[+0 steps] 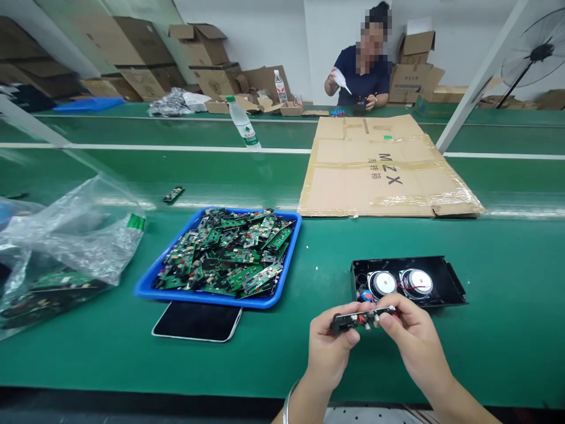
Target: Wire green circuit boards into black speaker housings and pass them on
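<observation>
Between my two hands is a small circuit board (359,320), seen edge-on, with red and white parts on it. My left hand (329,344) pinches its left end between thumb and fingers. At the other end, my right hand (410,330) closes thumb and fingers on the board. Just beyond them lies a black speaker housing (444,281), open side up, with two round silver speakers (383,284), thin red wires and a blue-and-red part (366,296). My hands hide part of the housing's near edge.
A blue tray (143,287) heaped with circuit boards overlaps a tablet (196,323). Left is a clear plastic bag (101,235) of boards; a loose board (173,194) lies beyond. Flattened cardboard (339,182), a water bottle (243,123) and a co-worker (359,76) holding a white squeeze bottle are farther back.
</observation>
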`<state>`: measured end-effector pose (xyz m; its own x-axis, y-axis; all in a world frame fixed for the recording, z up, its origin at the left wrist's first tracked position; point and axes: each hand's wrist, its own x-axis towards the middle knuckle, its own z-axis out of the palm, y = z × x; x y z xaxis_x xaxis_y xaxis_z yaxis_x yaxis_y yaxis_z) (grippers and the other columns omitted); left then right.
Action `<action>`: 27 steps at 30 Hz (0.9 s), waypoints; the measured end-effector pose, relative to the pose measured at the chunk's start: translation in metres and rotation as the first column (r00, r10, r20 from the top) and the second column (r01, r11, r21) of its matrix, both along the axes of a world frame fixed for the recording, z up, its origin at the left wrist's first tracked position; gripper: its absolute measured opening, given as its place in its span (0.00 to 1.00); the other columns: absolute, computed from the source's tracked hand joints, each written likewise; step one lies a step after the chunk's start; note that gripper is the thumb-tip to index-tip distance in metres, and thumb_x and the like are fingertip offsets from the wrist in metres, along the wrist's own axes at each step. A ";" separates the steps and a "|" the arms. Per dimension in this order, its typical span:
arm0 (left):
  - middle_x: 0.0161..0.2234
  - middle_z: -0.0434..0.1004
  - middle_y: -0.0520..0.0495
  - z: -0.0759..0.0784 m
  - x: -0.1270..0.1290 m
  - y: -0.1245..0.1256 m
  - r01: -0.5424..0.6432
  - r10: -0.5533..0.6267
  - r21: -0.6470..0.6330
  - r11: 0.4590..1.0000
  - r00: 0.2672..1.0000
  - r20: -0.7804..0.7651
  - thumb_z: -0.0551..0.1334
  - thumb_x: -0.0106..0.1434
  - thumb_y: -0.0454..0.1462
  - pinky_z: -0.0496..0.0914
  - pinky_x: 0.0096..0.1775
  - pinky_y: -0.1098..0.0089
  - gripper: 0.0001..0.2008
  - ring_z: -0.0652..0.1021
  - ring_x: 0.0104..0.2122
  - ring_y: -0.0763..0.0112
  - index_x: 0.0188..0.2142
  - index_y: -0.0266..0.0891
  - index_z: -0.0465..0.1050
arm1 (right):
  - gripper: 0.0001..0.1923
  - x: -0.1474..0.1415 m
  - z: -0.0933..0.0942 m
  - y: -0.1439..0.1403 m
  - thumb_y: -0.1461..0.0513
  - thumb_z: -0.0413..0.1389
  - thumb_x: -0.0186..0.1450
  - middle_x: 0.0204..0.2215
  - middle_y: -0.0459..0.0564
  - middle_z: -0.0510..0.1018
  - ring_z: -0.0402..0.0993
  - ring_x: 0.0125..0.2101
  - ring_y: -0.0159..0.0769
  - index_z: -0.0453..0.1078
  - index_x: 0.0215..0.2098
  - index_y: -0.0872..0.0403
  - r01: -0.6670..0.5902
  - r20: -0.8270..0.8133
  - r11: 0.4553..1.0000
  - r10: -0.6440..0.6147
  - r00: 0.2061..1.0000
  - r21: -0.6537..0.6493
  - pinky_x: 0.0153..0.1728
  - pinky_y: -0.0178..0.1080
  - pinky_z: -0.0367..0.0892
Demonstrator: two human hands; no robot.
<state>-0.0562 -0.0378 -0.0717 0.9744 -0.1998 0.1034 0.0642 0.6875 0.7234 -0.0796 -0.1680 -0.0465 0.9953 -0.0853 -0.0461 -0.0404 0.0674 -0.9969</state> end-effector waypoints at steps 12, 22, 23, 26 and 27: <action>0.38 0.79 0.42 0.007 0.005 0.012 -0.073 0.196 0.415 0.907 0.945 -0.262 0.64 0.58 0.43 0.73 0.41 0.72 0.17 0.78 0.39 0.65 0.44 0.36 0.75 | 0.13 -0.005 0.012 -0.030 0.59 0.44 0.71 0.33 0.45 0.75 0.72 0.35 0.29 0.63 0.52 0.49 -0.119 0.058 0.938 0.145 0.988 -0.326 0.36 0.31 0.68; 0.31 0.77 0.47 0.033 -0.012 0.013 0.026 -0.029 0.756 0.654 1.000 -0.010 0.57 0.63 0.39 0.71 0.32 0.76 0.13 0.75 0.29 0.71 0.44 0.38 0.76 | 0.08 0.003 0.008 -0.008 0.74 0.51 0.63 0.24 0.48 0.70 0.60 0.26 0.31 0.65 0.36 0.57 0.295 0.621 0.660 0.333 0.709 -0.691 0.28 0.37 0.56; 0.29 0.76 0.48 0.033 -0.012 0.014 0.013 -0.038 0.777 0.630 0.999 0.014 0.57 0.63 0.39 0.71 0.30 0.77 0.13 0.75 0.28 0.72 0.44 0.38 0.76 | 0.09 0.003 0.007 -0.008 0.75 0.52 0.62 0.25 0.49 0.71 0.60 0.26 0.32 0.66 0.37 0.58 0.304 0.629 0.650 0.348 0.695 -0.696 0.28 0.38 0.56; 0.26 0.73 0.49 0.031 -0.012 0.014 -0.002 -0.055 0.812 0.584 0.998 0.041 0.56 0.64 0.38 0.69 0.28 0.78 0.13 0.73 0.26 0.73 0.44 0.38 0.75 | 0.08 0.002 0.005 -0.007 0.75 0.53 0.62 0.24 0.50 0.71 0.59 0.26 0.31 0.66 0.37 0.60 0.314 0.632 0.625 0.383 0.674 -0.714 0.28 0.38 0.56; 0.25 0.73 0.49 0.031 -0.012 0.014 -0.004 -0.060 0.820 0.572 0.997 0.047 0.56 0.64 0.38 0.68 0.27 0.78 0.13 0.73 0.25 0.73 0.44 0.38 0.75 | 0.07 0.002 0.004 -0.007 0.75 0.53 0.62 0.24 0.50 0.70 0.58 0.26 0.31 0.66 0.36 0.61 0.316 0.629 0.618 0.390 0.672 -0.720 0.28 0.38 0.55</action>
<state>-0.0678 -0.0240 -0.0412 0.9646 -0.2570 -0.0593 0.0063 -0.2022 0.9793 -0.0777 -0.1747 -0.0429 0.6731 0.3036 0.6743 0.6615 -0.6549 -0.3654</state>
